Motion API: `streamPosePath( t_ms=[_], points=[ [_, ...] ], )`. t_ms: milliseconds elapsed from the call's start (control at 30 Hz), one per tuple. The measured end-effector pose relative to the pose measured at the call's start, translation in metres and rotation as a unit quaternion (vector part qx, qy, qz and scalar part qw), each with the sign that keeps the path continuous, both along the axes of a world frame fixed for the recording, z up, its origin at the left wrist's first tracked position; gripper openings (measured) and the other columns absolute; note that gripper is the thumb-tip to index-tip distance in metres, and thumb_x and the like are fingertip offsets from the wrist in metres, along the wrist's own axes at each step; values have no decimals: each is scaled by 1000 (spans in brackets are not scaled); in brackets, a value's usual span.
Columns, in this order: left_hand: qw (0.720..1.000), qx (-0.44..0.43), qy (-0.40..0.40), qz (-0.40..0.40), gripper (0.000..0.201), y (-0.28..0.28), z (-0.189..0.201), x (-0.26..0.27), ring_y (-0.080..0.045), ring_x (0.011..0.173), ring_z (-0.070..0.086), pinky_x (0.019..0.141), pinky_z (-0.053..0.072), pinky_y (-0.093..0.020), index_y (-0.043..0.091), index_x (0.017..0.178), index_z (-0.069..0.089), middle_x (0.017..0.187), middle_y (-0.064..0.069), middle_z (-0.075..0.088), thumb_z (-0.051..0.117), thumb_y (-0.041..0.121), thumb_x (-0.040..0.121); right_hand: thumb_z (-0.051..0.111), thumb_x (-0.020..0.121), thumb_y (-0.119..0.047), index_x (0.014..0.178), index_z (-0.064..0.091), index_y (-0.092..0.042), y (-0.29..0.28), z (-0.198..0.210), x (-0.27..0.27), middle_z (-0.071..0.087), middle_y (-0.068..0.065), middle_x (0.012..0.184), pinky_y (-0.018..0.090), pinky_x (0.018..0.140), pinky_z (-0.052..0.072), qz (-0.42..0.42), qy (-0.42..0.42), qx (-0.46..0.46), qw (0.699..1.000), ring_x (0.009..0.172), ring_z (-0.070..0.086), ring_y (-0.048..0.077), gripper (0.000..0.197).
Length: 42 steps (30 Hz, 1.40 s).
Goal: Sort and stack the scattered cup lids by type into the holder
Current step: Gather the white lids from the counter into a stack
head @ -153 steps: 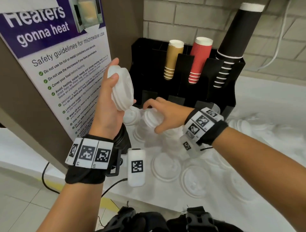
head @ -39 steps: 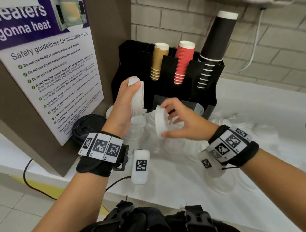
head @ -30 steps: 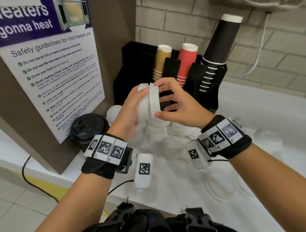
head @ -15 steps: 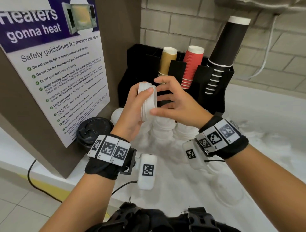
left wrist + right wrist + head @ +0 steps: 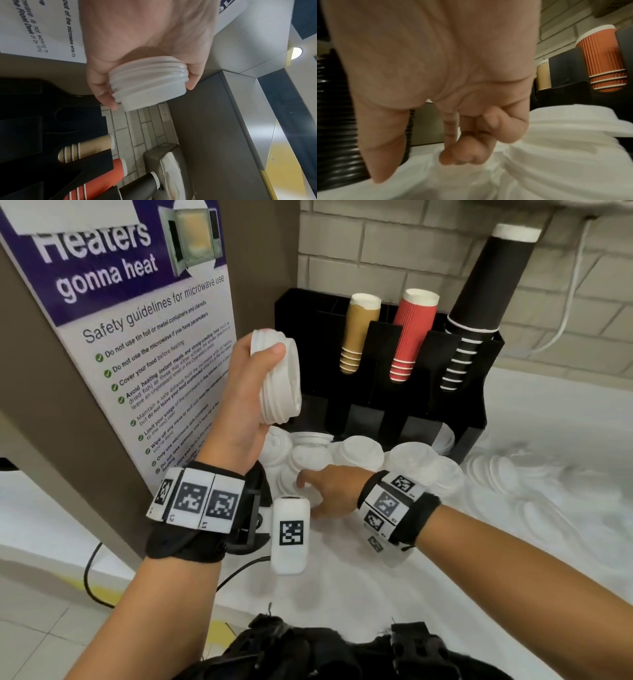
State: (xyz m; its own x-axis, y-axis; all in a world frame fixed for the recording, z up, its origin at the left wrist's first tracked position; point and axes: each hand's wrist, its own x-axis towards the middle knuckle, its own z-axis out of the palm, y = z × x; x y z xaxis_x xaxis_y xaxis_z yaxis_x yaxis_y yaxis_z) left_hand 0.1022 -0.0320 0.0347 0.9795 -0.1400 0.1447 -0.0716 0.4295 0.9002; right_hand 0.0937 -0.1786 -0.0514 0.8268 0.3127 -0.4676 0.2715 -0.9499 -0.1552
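left hand (image 5: pixel 239 405) grips lid stack (image 5: pixel 279 378), frame centre | right hand (image 5: pixel 329 491) fingers curled, grip unclear, low on loose lids (image 5: pixel 363 455) | risk: tilted stack slips apart, or types get mixed

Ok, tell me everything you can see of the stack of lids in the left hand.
The stack of lids is white, seemingly thin moulded plastic, several nested so their ridged rims show as parallel bands in the left wrist view. It is held off the counter, tipped on its side, in front of the black holder. The left hand grips it, fingers and thumb curled round the rims. Nothing else touches it.
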Motion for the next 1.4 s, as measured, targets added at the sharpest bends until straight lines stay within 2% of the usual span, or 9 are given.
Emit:
streamPosePath(
  t_ms=[100,233,533,800,900,1000,1100,1267,1400],
  points=[
    [1000,0,-4,-5,48,5,0,2,-12,102,58,70,51,-25,24,121,50,118,0,56,56,39,76,67,83,-45,120,52,-19,1,2,0,53,-2,91,29,68,44,-2,4,9,1000,78,53,17,48],
    [1000,0,-7,-14,49,7,0,4,-12,103,57,71,50,-25,24,122,50,120,0,55,56,38,76,73,78,-44,100,67,-12,6,9,0,56,6,106,32,79,49,35,-33,16,999,93,53,21,40],
    [999,19,-9,-25,49,2,-2,6,-13,106,57,77,49,-27,26,122,50,120,0,56,57,40,75,81,71,-39,124,46,-15,16,-7,-5,41,6,120,42,84,52,37,-43,-13,998,93,50,22,68],
    [1000,7,0,-1,47,-5,-5,3,-16,107,55,78,49,-28,24,119,47,119,-2,54,57,38,75,78,73,-37,129,44,-32,-17,21,-4,46,5,115,37,93,47,-10,-51,158,986,105,51,23,65],
    [1000,-11,1,9,45,-9,-7,0,-11,101,57,79,49,-26,24,118,45,113,1,55,57,35,76,75,76,-34,122,51,-34,-42,50,-4,53,3,117,33,92,50,-60,-88,260,960,106,54,18,52],
    [1000,-17,11,1,52,-13,-9,-2,-12,102,61,78,50,-25,20,125,44,116,-2,57,56,37,77,72,81,-30,119,54,-37,-55,76,-10,59,-3,110,29,76,58,-151,-106,429,885,93,65,19,43],
    [999,-12,30,-16,65,-17,-13,-5,-22,118,59,85,51,-31,13,138,42,133,-13,55,55,39,79,67,85,-26,125,52,-37,-53,90,-14,60,-2,115,33,78,59,-156,-120,543,816,95,67,18,44],
    [1000,-3,26,-11,45,-22,-15,-11,-16,105,61,83,50,-34,22,124,50,121,-6,59,53,40,82,72,81,-11,129,50,-30,-41,89,-20,57,1,123,39,84,57,-114,-135,590,788,106,63,18,56],
    [1000,5,9,1,55,-26,-15,-13,-18,107,60,80,52,-33,18,133,44,128,-11,56,52,39,82,76,75,-23,124,50,-33,-31,80,-26,57,-3,120,40,80,58,-134,-151,612,765,107,61,16,57]
  ],
)
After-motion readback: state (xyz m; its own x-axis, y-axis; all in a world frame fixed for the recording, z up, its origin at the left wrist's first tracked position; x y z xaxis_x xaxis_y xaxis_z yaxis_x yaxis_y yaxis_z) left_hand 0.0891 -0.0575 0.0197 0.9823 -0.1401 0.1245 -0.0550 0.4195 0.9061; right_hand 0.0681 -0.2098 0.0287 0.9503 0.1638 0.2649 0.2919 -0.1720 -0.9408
